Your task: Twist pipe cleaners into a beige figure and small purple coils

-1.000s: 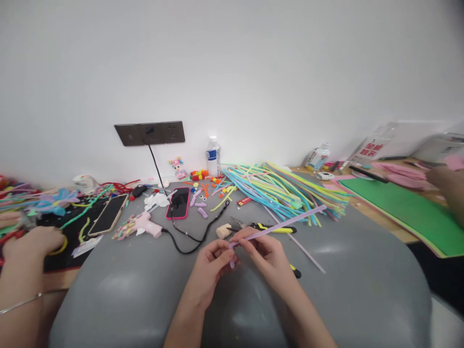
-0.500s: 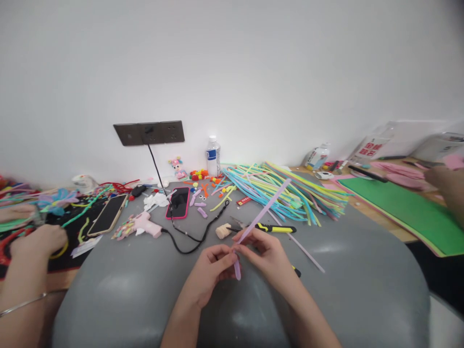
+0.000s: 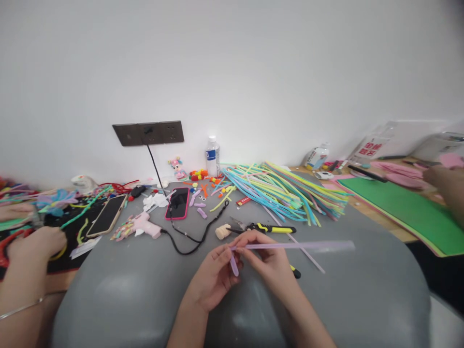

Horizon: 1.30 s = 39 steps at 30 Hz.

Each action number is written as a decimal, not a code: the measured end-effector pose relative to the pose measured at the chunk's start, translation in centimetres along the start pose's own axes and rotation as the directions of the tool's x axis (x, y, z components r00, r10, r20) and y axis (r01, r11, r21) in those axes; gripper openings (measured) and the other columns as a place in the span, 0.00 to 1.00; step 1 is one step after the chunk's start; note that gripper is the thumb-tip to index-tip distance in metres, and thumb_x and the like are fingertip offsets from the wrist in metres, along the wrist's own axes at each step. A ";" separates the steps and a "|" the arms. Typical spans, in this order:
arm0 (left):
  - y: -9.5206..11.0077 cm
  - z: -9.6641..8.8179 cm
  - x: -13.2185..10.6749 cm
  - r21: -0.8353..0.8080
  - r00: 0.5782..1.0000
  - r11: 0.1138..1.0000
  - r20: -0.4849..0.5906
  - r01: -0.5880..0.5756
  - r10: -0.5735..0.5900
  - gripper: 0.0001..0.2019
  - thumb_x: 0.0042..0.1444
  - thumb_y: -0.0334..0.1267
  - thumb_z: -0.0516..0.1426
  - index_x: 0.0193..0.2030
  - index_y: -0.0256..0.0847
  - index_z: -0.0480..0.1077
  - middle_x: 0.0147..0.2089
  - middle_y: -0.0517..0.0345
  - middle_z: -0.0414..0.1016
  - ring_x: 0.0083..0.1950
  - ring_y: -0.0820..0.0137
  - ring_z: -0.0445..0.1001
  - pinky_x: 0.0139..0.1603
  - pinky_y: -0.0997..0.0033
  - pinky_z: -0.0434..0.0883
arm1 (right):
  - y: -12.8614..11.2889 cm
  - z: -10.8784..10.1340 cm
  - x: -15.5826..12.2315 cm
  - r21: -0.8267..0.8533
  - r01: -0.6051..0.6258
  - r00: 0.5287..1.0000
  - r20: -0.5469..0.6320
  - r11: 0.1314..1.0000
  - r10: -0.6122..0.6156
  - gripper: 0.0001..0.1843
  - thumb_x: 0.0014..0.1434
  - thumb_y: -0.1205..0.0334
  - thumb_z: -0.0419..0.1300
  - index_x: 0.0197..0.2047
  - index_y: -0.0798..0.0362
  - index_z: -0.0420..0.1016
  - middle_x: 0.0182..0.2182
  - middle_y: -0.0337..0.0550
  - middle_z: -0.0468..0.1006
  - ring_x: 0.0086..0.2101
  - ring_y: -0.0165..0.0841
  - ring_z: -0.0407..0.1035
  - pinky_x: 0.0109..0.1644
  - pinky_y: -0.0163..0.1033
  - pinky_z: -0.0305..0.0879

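Note:
A lilac pipe cleaner (image 3: 308, 245) is held between both hands over the grey table (image 3: 119, 299). Its short end is bent into a loop that hangs below the fingers, while the long end stretches out to the right, blurred at its tip. My left hand (image 3: 213, 275) pinches it near the bend. My right hand (image 3: 266, 258) pinches it right beside the left fingertips. Just beyond my right hand lie pliers (image 3: 273, 228) with yellow and black handles, partly hidden by that hand. Another lilac pipe cleaner (image 3: 308, 260) lies on the table behind the held one.
A bundle of coloured pipe cleaners (image 3: 279, 191) lies at the back. Left of it are a pink-cased phone (image 3: 177, 203), a pink glue gun (image 3: 145, 224) with black cord, and a bottle (image 3: 213, 157). Another person's hand (image 3: 38, 244) holds scissors at left; green sheets (image 3: 402, 208) lie right.
The long end of the pipe cleaner has swung down from pointing up and right to nearly level. My left hand has shifted slightly, its fingers less curled under the bend.

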State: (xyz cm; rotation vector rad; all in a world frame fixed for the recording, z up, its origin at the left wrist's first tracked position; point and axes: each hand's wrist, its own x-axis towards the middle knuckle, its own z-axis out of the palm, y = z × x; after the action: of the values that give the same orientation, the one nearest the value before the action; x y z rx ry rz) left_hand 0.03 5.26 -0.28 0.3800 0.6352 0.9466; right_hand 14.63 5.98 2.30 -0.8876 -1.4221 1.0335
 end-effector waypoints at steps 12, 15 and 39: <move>0.1 -0.4 0.0 0.026 1.000 0.999 -0.009 0.029 -0.029 0.19 0.36 0.43 0.75 0.32 0.36 0.77 0.25 0.60 0.74 0.27 0.76 0.73 0.24 0.82 0.67 | 0.4 -0.1 0.0 -0.056 0.004 1.000 -0.023 0.998 -0.006 0.12 0.57 0.53 0.66 0.30 0.52 0.77 0.28 0.44 0.80 0.31 0.36 0.76 0.35 0.38 0.73; 0.1 -0.4 -0.1 0.015 0.999 1.000 -0.028 0.025 -0.025 0.19 0.36 0.43 0.75 0.33 0.37 0.78 0.27 0.59 0.74 0.28 0.76 0.72 0.26 0.82 0.67 | 0.2 0.0 0.0 -0.062 0.026 0.999 -0.025 0.998 -0.028 0.12 0.58 0.53 0.66 0.30 0.52 0.77 0.29 0.45 0.81 0.32 0.37 0.76 0.36 0.38 0.73; -0.5 1.8 0.0 -0.220 0.947 0.941 -0.253 -0.257 0.200 0.16 0.33 0.37 0.76 0.27 0.36 0.76 0.26 0.63 0.78 0.26 0.79 0.75 0.27 0.85 0.75 | 1.7 0.8 -1.6 -0.215 0.276 0.954 -0.056 0.937 -0.294 0.08 0.58 0.70 0.65 0.40 0.48 0.81 0.37 0.44 0.79 0.39 0.36 0.74 0.45 0.39 0.69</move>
State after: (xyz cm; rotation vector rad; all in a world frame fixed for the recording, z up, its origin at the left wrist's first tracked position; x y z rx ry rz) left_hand 1.54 4.93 0.82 0.1206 0.6789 1.2927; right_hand 13.94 4.98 0.19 -0.8310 -1.5490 0.6308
